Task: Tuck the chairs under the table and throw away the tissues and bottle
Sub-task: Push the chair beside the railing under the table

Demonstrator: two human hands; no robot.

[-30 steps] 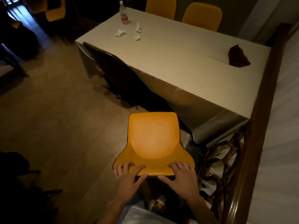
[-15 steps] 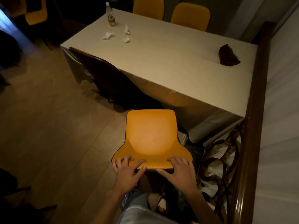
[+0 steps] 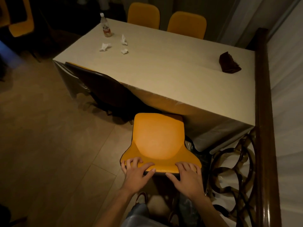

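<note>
An orange chair stands in front of me, its seat front touching the hanging cloth of the table. My left hand and my right hand both grip the top of its backrest. A second chair, seen from its dark back, sits tucked at the table's near left side. On the far left corner of the table stand a plastic bottle and three crumpled white tissues.
Two more orange chairs sit tucked at the far side. A dark folded cloth lies on the table's right end. A dark wooden railing with curled metalwork runs along the right. Open tiled floor lies to the left.
The orange chair has slid forward toward the table, its seat front now meeting the tablecloth. Both hands stayed on the backrest and I have stepped closer.
</note>
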